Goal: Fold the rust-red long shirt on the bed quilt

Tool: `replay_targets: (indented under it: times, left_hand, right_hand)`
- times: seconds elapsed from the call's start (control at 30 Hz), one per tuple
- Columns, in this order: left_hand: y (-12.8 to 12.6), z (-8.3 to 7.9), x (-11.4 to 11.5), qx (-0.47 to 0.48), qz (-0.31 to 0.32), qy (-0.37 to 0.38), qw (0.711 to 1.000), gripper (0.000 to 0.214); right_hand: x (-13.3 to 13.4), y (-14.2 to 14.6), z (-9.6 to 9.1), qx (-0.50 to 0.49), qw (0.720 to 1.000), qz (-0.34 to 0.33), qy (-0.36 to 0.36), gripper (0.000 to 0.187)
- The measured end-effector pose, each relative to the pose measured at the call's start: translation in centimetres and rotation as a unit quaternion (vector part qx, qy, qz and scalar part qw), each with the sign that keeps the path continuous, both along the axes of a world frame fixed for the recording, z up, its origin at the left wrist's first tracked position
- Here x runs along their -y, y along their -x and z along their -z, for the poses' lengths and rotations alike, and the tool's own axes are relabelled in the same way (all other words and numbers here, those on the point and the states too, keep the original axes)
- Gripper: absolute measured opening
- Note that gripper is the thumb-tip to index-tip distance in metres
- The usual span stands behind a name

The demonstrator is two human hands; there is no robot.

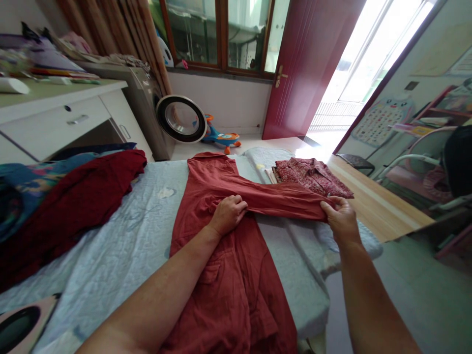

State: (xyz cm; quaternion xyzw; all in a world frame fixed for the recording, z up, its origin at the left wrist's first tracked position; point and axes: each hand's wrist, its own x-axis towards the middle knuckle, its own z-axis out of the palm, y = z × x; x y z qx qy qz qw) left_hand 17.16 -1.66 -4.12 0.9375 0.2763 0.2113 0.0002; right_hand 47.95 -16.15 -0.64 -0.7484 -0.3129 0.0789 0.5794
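Observation:
A rust-red long-sleeved garment lies spread lengthwise on a bed with a pale blue sheet. My left hand is closed on the fabric where the sleeve meets the body. My right hand pinches the cuff end of that sleeve, which stretches out to the right between both hands.
A folded red patterned shirt rests at the bed's far right. A dark red cloth and a blue patterned one are heaped at left. A white desk, a washing machine, a toy, and a red door stand beyond.

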Motion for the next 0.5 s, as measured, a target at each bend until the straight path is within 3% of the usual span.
replay_targets:
  times: [0.13,0.23,0.3,0.37,0.43,0.5]
  left_hand:
    - [0.2,-0.2,0.1,0.001,0.003,-0.014,1.000,0.014]
    - [0.3,-0.3,0.2,0.018,-0.009,-0.023,1.000,0.010]
    - [0.3,-0.3,0.2,0.029,-0.006,-0.026,0.999,0.006]
    - [0.3,-0.3,0.3,0.037,0.006,-0.023,0.999,0.003]
    - [0.3,-0.4,0.2,0.039,0.015,-0.014,0.999,0.005]
    - [0.3,-0.5,0.3,0.039,0.017,-0.004,0.999,0.007]
  right_hand:
    - [0.2,-0.3,0.4,0.221,0.968,0.029,0.112,0.045]
    - [0.5,1.8,-0.1,0.366,0.922,0.080,0.102,0.047]
    - [0.6,4.1,-0.4,0.423,0.899,0.086,0.072,0.034]
    - [0.5,6.7,-0.3,0.442,0.895,0.009,0.054,0.009]
    - [0.1,9.0,0.3,0.443,0.883,-0.131,0.082,0.012]
    - [-0.5,10.4,1.2,0.453,0.868,-0.160,0.124,0.005]
